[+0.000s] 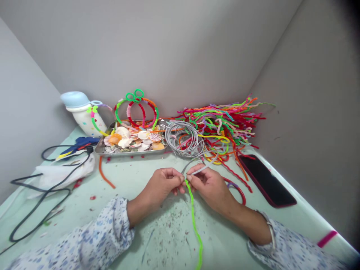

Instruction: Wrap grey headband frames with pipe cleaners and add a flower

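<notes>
My left hand (164, 184) and my right hand (212, 187) meet fingertip to fingertip above the middle of the table, each closed in a pinch. Between them is the top end of a bright green pipe cleaner (194, 221), which trails down toward me. A grey wire (206, 165) passes through the fingers; one end sticks out past my right index finger, and it loops behind the fingertips toward my left hand. Exactly how wire and pipe cleaner join is hidden by the fingers.
Behind my hands lie a coil of grey wire (180, 140), a metal tray (132, 153) of seashells with pipe-cleaner rings (154, 108), and a pipe-cleaner heap (225, 116). A phone (267, 182) is at right; a bottle (84, 116), black cable (42, 191) and plastic bag (64, 172) at left.
</notes>
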The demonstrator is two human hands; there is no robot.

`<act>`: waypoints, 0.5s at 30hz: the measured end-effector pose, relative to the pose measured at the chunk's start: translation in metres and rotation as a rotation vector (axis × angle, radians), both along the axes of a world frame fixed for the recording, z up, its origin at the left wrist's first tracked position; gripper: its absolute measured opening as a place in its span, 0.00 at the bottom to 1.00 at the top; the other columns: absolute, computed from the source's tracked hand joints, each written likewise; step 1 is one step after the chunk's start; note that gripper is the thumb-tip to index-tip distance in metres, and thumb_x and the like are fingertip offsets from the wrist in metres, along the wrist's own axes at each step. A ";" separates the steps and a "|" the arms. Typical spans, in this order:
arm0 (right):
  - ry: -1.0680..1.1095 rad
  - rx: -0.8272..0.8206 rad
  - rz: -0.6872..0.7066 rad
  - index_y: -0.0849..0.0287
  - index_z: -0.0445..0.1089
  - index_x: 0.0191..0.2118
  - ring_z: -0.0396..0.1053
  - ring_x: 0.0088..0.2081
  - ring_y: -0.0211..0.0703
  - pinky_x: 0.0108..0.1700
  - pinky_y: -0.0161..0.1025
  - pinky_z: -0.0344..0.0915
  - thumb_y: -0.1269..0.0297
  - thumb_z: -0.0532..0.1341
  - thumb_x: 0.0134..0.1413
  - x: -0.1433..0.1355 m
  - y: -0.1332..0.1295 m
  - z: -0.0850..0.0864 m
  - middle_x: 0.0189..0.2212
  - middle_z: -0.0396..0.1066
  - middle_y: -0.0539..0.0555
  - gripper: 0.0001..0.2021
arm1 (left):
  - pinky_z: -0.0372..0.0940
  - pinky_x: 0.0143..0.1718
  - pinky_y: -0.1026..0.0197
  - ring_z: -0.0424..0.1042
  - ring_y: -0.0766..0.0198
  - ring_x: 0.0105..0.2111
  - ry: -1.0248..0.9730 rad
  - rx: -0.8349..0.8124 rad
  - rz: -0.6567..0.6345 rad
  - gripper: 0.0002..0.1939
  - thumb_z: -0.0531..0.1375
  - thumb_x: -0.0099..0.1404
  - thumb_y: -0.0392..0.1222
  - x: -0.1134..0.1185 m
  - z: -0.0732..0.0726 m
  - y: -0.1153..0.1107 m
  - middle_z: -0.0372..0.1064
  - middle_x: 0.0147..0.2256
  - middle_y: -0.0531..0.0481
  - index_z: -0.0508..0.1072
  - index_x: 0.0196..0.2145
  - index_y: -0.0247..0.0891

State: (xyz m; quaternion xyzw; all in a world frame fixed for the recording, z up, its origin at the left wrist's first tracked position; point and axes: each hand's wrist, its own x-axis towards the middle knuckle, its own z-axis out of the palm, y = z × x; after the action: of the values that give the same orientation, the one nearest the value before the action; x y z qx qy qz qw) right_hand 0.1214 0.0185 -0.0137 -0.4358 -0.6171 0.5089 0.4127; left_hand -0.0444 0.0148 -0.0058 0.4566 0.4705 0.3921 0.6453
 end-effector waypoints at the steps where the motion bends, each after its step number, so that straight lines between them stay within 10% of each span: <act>1: -0.001 -0.001 -0.007 0.58 0.66 0.36 0.64 0.24 0.36 0.27 0.34 0.62 0.65 0.59 0.53 0.000 0.000 0.000 0.22 0.65 0.45 0.04 | 0.57 0.21 0.68 0.66 0.70 0.18 0.009 0.012 0.007 0.05 0.61 0.55 0.37 0.001 0.001 0.000 0.71 0.18 0.51 0.71 0.24 0.33; 11: -0.063 0.056 0.007 0.57 0.66 0.36 0.64 0.23 0.36 0.26 0.33 0.62 0.62 0.58 0.57 -0.002 -0.002 0.003 0.22 0.65 0.46 0.05 | 0.58 0.22 0.67 0.63 0.70 0.17 0.043 0.080 0.046 0.06 0.61 0.55 0.39 0.001 0.003 -0.001 0.69 0.17 0.52 0.70 0.24 0.34; 15: -0.435 0.497 -0.010 0.58 0.68 0.31 0.66 0.27 0.38 0.30 0.36 0.63 0.65 0.55 0.60 0.007 -0.006 0.002 0.24 0.68 0.50 0.08 | 0.58 0.22 0.67 0.63 0.70 0.17 0.021 0.072 0.105 0.05 0.61 0.54 0.39 0.000 0.002 0.002 0.69 0.17 0.53 0.70 0.24 0.34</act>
State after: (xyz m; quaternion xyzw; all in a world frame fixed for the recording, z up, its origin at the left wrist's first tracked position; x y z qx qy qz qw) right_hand 0.1287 0.0128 -0.0121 -0.4231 -0.7940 0.2356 0.3674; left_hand -0.0448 0.0166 -0.0039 0.4584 0.4859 0.4373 0.6021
